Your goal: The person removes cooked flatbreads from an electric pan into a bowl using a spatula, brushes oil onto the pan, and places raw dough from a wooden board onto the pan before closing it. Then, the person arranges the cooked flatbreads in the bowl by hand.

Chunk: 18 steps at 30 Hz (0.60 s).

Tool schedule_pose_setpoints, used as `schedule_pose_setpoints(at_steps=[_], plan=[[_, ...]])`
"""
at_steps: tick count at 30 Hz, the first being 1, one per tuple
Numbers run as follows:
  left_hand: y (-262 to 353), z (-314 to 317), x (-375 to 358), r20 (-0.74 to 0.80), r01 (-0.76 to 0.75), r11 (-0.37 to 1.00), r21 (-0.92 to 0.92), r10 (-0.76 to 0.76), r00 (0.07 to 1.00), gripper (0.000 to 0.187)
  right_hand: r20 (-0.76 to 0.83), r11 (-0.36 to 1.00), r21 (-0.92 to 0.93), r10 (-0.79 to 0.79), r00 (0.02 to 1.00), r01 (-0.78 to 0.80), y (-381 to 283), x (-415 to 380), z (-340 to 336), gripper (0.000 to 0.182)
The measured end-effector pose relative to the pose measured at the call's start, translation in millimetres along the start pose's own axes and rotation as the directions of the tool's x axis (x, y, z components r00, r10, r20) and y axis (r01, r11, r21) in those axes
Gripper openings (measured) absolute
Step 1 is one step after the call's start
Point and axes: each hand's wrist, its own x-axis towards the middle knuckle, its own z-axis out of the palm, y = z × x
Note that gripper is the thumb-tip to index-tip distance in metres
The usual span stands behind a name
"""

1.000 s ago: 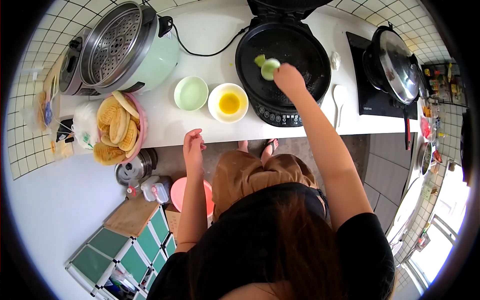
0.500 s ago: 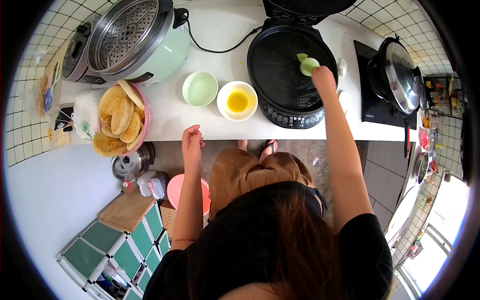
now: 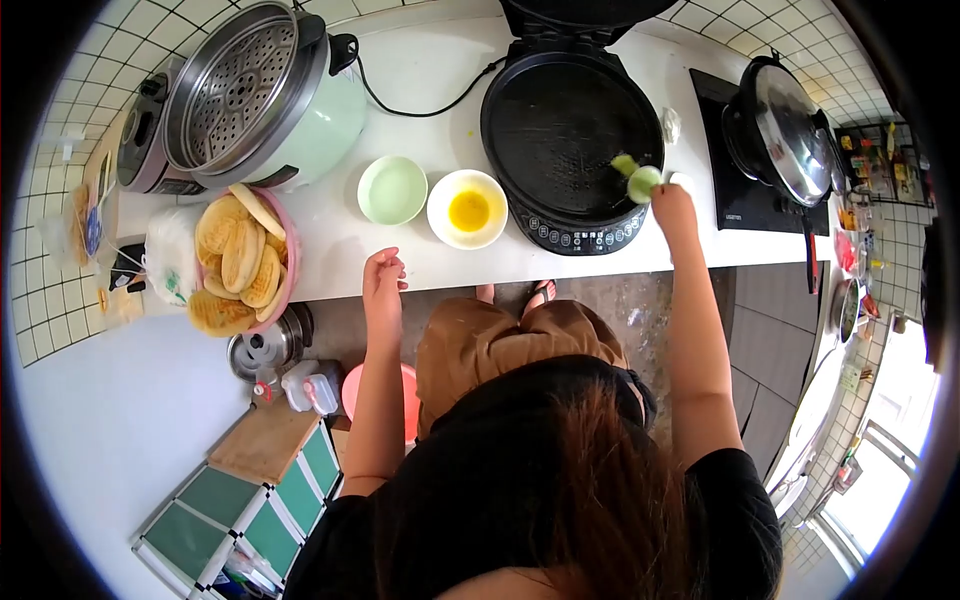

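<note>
My right hand (image 3: 674, 212) is closed around a green basting brush (image 3: 642, 183), over the right front part of the black electric griddle (image 3: 560, 120). The brush's head points to the back left, low over the dark cooking surface; whether it touches is hard to see. Upright behind the plate stands the griddle's lid (image 3: 585, 15). My left hand (image 3: 382, 275) hangs at the counter's front edge, empty, its fingers loosely curled and apart. Beyond it are a white bowl (image 3: 490, 232) of yellow oil (image 3: 469, 210) and a pale green bowl (image 3: 392, 190).
At the left, a pink basket (image 3: 291, 240) holds several browned flatbreads (image 3: 242, 255), beside a white plastic bag (image 3: 172, 250). Behind them stands a green pot with a steamer insert (image 3: 240, 90). A lidded pan (image 3: 790, 130) sits on the cooktop (image 3: 735, 205) at right.
My right hand has moved the brush rightward and toward me across the griddle, to near its right rim. The view has shifted slightly; my left hand stays about where it was.
</note>
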Motion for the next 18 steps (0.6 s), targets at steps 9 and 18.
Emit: schedule_pose_setpoints(at_steps=[9, 18], plan=[[4.0, 15.1, 8.1, 0.085, -0.012, 1.0, -0.009, 0.013, 0.996, 0.025, 0.109, 0.996, 0.088, 0.005, 0.994, -0.014, -73.9, -31.3, 11.7, 0.033], [15.4, 25.7, 3.5, 0.146, -0.036, 0.999, 0.031, 0.031, 0.989, 0.024, 0.007, 0.988, 0.102, 0.115, 0.993, -0.115, -73.5, 3.6, 4.9, 0.028]])
